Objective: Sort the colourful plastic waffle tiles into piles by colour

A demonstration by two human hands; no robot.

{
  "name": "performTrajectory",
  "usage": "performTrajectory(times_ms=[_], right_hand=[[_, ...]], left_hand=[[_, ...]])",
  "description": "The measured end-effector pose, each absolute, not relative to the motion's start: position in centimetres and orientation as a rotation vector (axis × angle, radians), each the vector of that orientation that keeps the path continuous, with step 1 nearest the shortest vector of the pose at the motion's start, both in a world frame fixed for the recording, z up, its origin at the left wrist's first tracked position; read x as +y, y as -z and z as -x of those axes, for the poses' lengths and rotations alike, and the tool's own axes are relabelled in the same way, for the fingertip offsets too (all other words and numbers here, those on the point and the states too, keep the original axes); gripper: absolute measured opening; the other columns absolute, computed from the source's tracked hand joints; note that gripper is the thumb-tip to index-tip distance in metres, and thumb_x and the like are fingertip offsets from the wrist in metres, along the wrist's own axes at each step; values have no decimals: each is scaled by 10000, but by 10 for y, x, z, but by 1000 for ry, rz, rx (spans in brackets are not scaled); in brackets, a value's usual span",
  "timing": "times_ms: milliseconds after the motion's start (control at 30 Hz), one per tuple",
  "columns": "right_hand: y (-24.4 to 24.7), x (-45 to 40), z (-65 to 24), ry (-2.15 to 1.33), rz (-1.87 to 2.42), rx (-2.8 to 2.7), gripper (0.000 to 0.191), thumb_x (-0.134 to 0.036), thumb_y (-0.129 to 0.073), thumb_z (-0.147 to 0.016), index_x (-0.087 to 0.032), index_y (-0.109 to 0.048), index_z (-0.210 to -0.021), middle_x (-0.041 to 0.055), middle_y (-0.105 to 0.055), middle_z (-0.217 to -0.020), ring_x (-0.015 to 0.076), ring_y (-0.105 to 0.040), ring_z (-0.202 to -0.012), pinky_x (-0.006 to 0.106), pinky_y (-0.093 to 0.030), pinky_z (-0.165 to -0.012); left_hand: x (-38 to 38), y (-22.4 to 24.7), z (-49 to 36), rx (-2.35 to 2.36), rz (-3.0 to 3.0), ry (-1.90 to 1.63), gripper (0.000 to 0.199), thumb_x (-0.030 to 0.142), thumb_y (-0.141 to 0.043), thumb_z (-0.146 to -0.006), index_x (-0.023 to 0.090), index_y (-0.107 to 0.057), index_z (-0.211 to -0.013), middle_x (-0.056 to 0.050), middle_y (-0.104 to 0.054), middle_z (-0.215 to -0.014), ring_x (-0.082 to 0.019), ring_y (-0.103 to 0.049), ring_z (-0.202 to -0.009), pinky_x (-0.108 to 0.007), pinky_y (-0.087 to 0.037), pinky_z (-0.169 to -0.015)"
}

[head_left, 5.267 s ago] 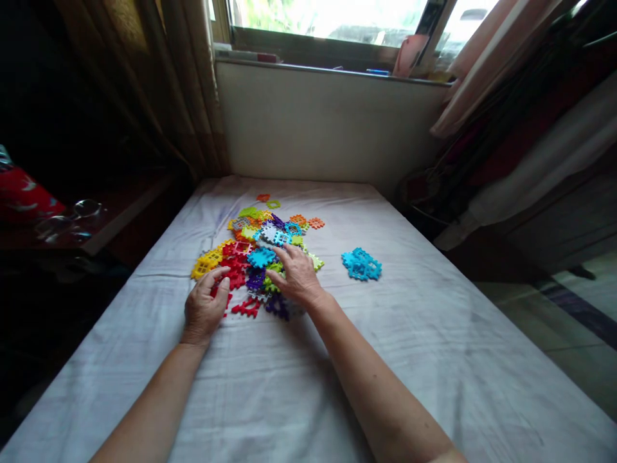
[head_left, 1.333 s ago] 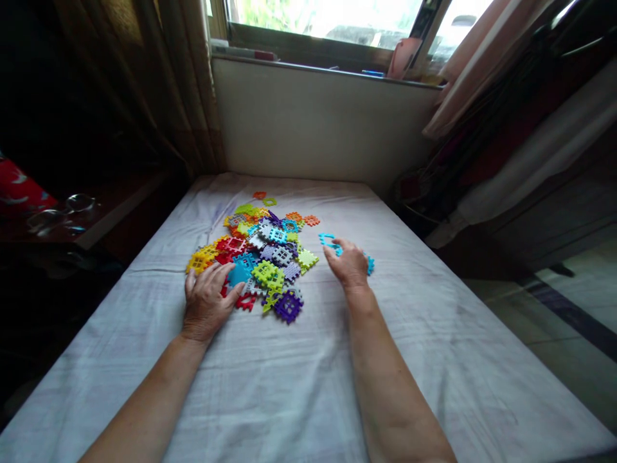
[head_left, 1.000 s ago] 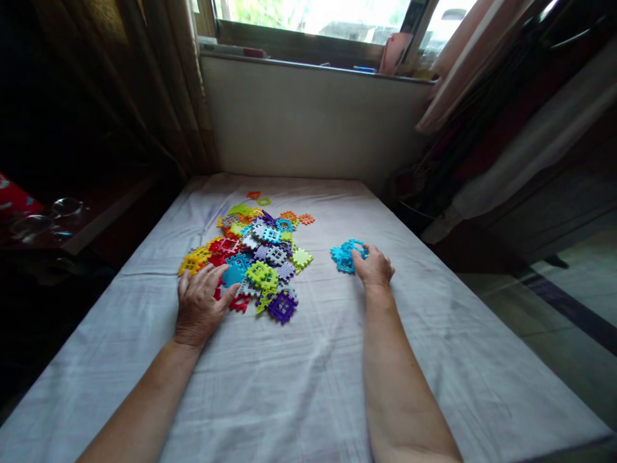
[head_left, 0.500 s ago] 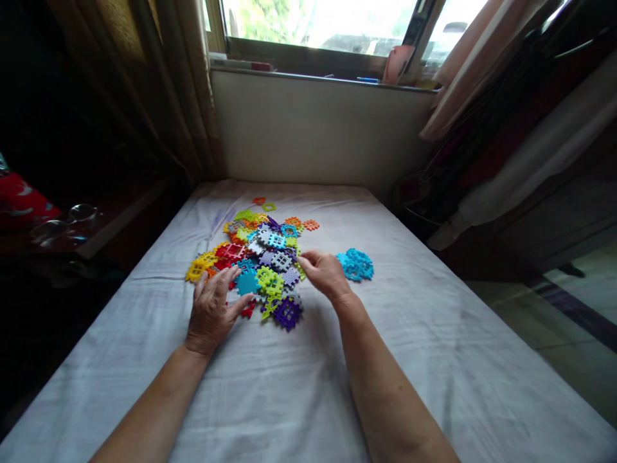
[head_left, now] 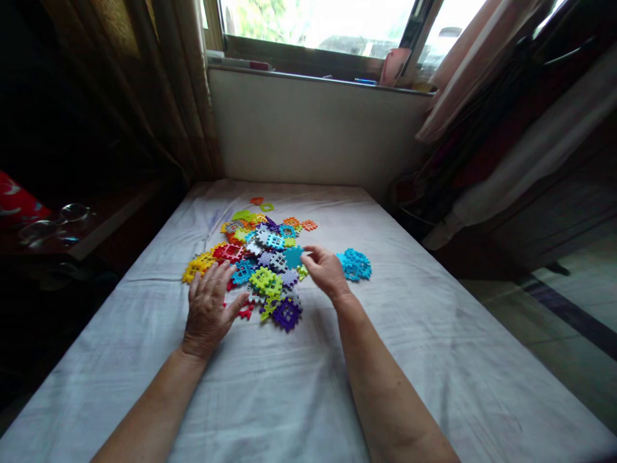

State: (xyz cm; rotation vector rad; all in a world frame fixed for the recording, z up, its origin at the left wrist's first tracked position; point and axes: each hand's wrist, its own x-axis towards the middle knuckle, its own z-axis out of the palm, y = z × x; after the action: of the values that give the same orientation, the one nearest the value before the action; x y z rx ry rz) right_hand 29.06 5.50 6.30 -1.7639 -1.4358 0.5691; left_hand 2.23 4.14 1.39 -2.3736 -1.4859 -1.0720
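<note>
A loose pile of toothed plastic pieces in many colours lies on the white sheet. My right hand pinches a solid teal piece at the pile's right side. To the right of that hand sits a small heap of blue pieces. My left hand rests with spread fingers at the pile's lower left, beside the red pieces and yellow pieces. Nearest to me in the pile is a purple piece, with lime green pieces just behind it.
Beyond the bed's far edge stand a low wall and a window sill holding a pink cup. Glasses lie on a dark table at left. Clothes hang at right.
The solid teal piece has gone from near my left hand to my right hand's fingertips. A blue window-shaped piece now shows where it lay. My left hand has barely moved.
</note>
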Motion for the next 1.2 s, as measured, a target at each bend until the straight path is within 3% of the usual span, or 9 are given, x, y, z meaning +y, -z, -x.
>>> performTrajectory(times_ms=[167,333,533,800,933,1000,1100,1200], right_hand=[[-63,52,-372,-222,2142,-1070,348,-291,-573,-833,-198,-726,-1132,57,-770,-889,214,-697,-856,296,-503,-782],[-54,48,-392,-208,2221,-980,346,-323,-565,-855,-203,-725,-1137,72,-771,-959,230,-694,-909,298,-499,-780],[-55,45,-397,-88,2240,-987,362,-305,-510,-886,-178,-731,-1144,113,-730,-1152,254,-658,-1048,343,-495,-893],[-52,52,-400,-95,1984,-979,365,-353,-515,-814,-154,-767,-989,121,-748,-1015,227,-664,-814,352,-506,-832],[-48,53,-405,-76,1878,-934,370,-378,-534,-764,-155,-776,-932,113,-755,-933,211,-653,-728,352,-516,-792],[-47,53,-409,-73,1840,-915,376,-390,-534,-759,-155,-778,-923,111,-758,-910,205,-649,-706,345,-517,-772],[-48,54,-410,-126,1788,-908,377,-415,-537,-764,-158,-774,-904,94,-758,-842,196,-637,-680,326,-513,-721],[-52,57,-401,-310,1708,-926,355,-428,-565,-768,-156,-761,-885,65,-736,-772,175,-619,-642,292,-499,-647]], left_hand=[[52,-11,-4,-1736,2164,1034,490,486,-474,-934,208,-595,-1319,-180,-584,-1416,-364,-471,-1370,-601,-249,-1167],[52,-10,-1,-1784,2134,985,453,467,-461,-936,218,-635,-1272,-170,-618,-1373,-376,-482,-1354,-625,-262,-1152],[54,-8,-3,-1793,2162,906,421,470,-449,-927,234,-685,-1185,-159,-624,-1364,-378,-481,-1349,-634,-290,-1131],[82,-34,-13,-1954,2252,500,456,523,-577,-848,261,-688,-1204,-143,-514,-1494,-398,-360,-1433,-668,-217,-1146],[87,-45,-25,-1975,2285,395,333,459,-650,-813,273,-705,-1083,-101,-554,-1464,-374,-383,-1426,-638,-243,-1145],[85,-49,-26,-1962,2261,499,231,407,-624,-833,263,-700,-997,-87,-642,-1356,-339,-497,-1339,-582,-308,-1127],[80,-56,-24,-1995,2233,708,204,387,-571,-860,246,-688,-951,-70,-754,-1041,-271,-680,-1025,-427,-474,-968],[73,-66,-31,-2005,2191,973,251,441,-570,-864,246,-683,-973,-25,-747,-851,-214,-698,-801,-316,-510,-780]])
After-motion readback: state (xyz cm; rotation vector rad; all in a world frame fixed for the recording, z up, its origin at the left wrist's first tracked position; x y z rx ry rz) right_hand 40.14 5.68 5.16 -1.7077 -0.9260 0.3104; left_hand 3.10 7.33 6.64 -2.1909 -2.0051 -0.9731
